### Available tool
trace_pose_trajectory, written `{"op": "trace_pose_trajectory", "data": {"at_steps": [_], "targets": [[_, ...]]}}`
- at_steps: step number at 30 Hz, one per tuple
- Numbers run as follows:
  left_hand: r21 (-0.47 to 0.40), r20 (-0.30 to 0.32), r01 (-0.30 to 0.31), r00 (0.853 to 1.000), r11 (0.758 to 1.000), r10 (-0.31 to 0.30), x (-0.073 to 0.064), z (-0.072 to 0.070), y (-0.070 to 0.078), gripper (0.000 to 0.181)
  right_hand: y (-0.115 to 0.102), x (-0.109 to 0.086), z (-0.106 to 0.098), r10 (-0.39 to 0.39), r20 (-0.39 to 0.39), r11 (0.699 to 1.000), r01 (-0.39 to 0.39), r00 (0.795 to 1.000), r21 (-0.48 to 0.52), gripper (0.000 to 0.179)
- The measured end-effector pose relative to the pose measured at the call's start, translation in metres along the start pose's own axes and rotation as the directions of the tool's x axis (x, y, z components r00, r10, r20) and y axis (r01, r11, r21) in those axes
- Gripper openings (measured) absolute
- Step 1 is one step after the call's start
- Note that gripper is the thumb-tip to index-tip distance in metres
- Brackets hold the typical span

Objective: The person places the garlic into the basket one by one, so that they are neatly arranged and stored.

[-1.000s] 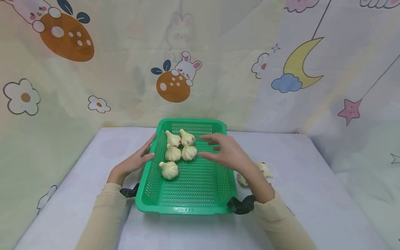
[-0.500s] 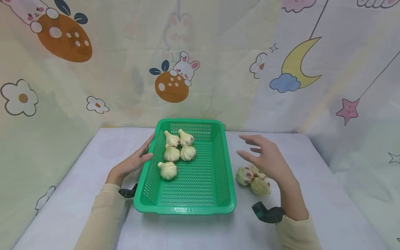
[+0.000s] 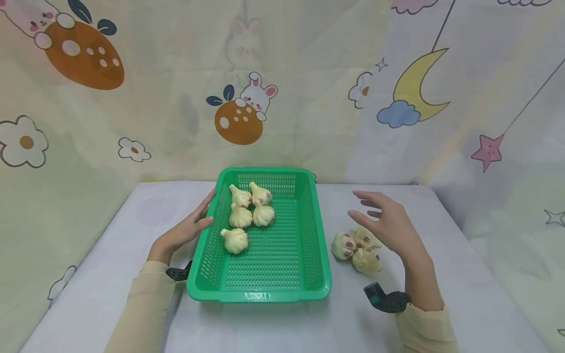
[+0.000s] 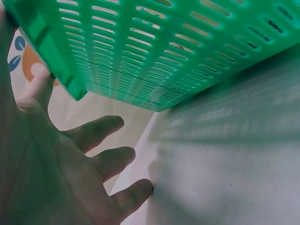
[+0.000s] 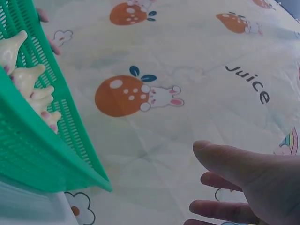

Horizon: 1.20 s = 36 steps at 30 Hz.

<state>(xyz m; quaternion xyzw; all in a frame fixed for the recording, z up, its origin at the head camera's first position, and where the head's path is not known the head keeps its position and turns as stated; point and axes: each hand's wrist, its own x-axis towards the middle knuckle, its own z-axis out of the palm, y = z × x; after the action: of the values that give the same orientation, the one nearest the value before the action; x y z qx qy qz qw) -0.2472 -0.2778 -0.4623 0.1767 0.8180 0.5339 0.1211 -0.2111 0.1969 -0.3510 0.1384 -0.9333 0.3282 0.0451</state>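
Observation:
My left hand point(image 3: 182, 237) touches the left rim of a green plastic basket point(image 3: 260, 296), its fingers extended. From below in the left wrist view, the hand point(image 4: 61, 159) shows its fingers spread beside the slotted basket wall point(image 4: 140, 47). Several garlic bulbs point(image 3: 235, 241) lie in the basket's left half. Over the table to the right, my right hand point(image 3: 388, 223) hovers with fingers apart and nothing between them. Just below and left of it, three more garlic bulbs point(image 3: 366, 260) sit clustered on the table. The right wrist view shows the hand point(image 5: 248, 183) holding nothing.
A white cloth covers the table point(image 3: 265, 328). Behind it hangs a pale curtain point(image 3: 309, 98) printed with bunnies, a moon and flowers. A black wrist camera point(image 3: 388, 299) is strapped to the right wrist.
My right hand has moved from over the basket to the right, above the loose garlic, which is now in plainer view. The left hand stays at the basket's rim.

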Motion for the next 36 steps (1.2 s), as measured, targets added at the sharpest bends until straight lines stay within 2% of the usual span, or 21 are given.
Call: {"op": "trace_pose_trajectory", "data": {"at_steps": [7, 14, 17, 22, 25, 30, 36], "targets": [[0.003, 0.006, 0.017, 1.000, 1.000, -0.017, 0.001, 0.000, -0.001, 0.067, 0.016, -0.004, -0.007, 0.144, 0.057, 0.988, -0.141, 0.988, -0.061, 0.073], [0.014, -0.004, 0.025, 1.000, 1.000, -0.025, 0.002, -0.001, -0.002, 0.067, 0.042, -0.001, -0.006, 0.228, 0.125, 0.970, -0.215, 0.965, -0.114, 0.079], [0.016, -0.005, 0.025, 1.000, 1.000, -0.025, 0.001, -0.001, -0.002, 0.067, 0.053, 0.000, -0.005, 0.281, 0.173, 0.958, -0.265, 0.944, -0.112, 0.082], [0.000, 0.006, 0.006, 1.000, 1.000, -0.006, 0.002, -0.001, -0.003, 0.068, 0.072, 0.003, 0.001, 0.374, 0.284, 0.927, -0.359, 0.883, -0.104, 0.085], [-0.003, 0.009, 0.003, 1.000, 1.000, -0.003, 0.002, -0.001, -0.003, 0.068, 0.080, 0.004, 0.006, 0.404, 0.321, 0.915, -0.382, 0.857, -0.130, 0.084], [-0.003, 0.011, 0.004, 1.000, 1.000, -0.004, 0.003, -0.002, -0.004, 0.068, 0.085, 0.003, 0.011, 0.438, 0.349, 0.899, -0.403, 0.828, -0.173, 0.085], [0.018, -0.001, 0.020, 1.000, 1.000, -0.020, 0.003, -0.002, -0.004, 0.068, 0.086, 0.004, 0.015, 0.459, 0.366, 0.888, -0.428, 0.810, -0.167, 0.082]]}}
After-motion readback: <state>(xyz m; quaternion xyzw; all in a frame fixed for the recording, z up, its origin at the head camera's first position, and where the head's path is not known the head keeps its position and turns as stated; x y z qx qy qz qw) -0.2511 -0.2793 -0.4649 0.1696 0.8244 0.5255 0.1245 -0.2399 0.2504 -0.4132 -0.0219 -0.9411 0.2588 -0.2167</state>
